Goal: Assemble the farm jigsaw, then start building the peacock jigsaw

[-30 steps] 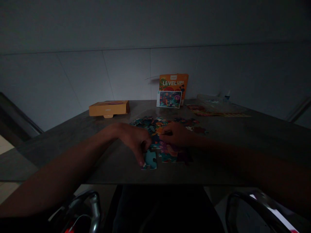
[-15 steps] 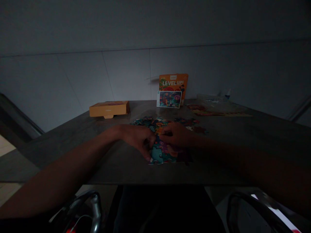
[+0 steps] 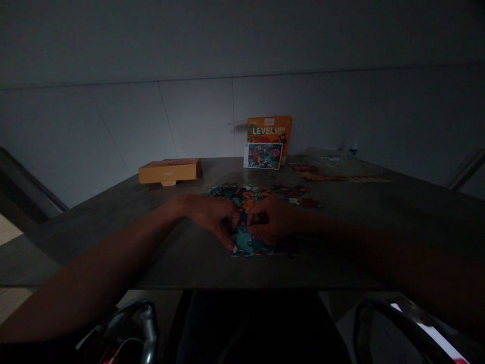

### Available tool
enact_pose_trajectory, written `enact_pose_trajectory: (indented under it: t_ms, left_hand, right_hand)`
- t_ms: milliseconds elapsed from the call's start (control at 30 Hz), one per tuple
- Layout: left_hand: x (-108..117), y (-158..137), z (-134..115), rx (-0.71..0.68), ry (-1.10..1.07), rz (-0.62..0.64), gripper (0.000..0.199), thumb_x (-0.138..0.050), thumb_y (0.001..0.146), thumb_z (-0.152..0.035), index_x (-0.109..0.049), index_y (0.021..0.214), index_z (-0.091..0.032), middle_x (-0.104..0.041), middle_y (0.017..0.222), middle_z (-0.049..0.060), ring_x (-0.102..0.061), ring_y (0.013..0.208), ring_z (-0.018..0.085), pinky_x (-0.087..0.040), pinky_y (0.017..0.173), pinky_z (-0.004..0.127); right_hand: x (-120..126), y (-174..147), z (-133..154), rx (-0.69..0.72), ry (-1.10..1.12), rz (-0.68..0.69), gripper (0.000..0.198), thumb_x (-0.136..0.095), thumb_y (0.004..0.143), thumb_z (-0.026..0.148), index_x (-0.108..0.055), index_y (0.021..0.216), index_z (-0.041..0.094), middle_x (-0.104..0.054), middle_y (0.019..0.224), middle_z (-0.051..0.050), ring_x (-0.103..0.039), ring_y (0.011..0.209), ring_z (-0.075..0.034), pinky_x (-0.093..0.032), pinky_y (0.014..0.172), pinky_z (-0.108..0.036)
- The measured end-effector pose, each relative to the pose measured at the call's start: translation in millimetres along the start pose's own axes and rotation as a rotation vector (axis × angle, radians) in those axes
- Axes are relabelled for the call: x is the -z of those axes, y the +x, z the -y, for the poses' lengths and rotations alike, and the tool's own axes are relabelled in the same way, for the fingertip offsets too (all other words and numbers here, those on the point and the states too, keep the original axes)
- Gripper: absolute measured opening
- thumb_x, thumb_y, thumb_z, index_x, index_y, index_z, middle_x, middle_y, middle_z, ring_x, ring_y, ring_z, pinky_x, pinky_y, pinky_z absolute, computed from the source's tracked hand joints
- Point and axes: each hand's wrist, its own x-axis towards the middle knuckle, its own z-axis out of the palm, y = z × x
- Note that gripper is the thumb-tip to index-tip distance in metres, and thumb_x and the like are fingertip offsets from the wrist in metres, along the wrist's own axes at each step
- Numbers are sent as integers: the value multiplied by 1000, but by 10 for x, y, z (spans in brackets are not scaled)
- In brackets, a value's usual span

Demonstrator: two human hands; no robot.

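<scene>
A partly joined jigsaw puzzle [image 3: 244,243] in teal, purple and orange lies on the dark table in front of me. My left hand [image 3: 217,217] rests at its left side, thumb low on the edge and fingers curled against it. Over the middle and right of the puzzle is my right hand [image 3: 271,217], its thumb and fingers bent together in a pinch. Whatever is between those fingertips is hidden in the dim light. Several loose puzzle pieces [image 3: 223,190] lie just beyond the hands, and more sit to the right.
A picture card [image 3: 263,155] leans against an orange "LEVEL UP!" box [image 3: 269,129] by the wall. An orange box [image 3: 170,172] lies at the back left. At the back right, a clear plastic bag [image 3: 333,157] rests by a flat printed sheet [image 3: 341,175]. The table's front edge [image 3: 242,288] is close to me.
My right hand has moved slightly down toward me over the puzzle, covering more of its purple part. The left hand stays nearly where it was at the left edge.
</scene>
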Motion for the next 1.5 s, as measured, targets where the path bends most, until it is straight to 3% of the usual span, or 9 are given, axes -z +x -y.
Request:
enact_pose_trajectory:
  t_ms: [533,700,1500]
  left_hand:
    - [11,-21,-20,-35,17,-28,33,-84,74,-42,-67,83,-16,-62,69,-4,-53,59,10,-33,53,21]
    - [13,-40,-35,17,3,-27,35,-84,73,-45,-67,84,-17,-63,70,-4,-53,60,11,-34,53,22]
    - [-24,11,-50,-73,-69,-56,37,-86,71,-37,-65,94,-17,-61,73,-4,-54,63,11,-35,56,21]
  right_hand:
    - [18,3,1,-3,40,67,10,-65,82,24,-69,81,15,-68,63,1,-60,55,-11,-41,54,-20]
    - [16,4,-4,5,33,45,9,-66,80,24,-69,80,15,-69,63,1,-62,57,-11,-43,57,-21]
    - [32,-8,42,14,4,26,7,-65,80,22,-68,78,15,-68,65,2,-59,58,-10,-40,58,-20]
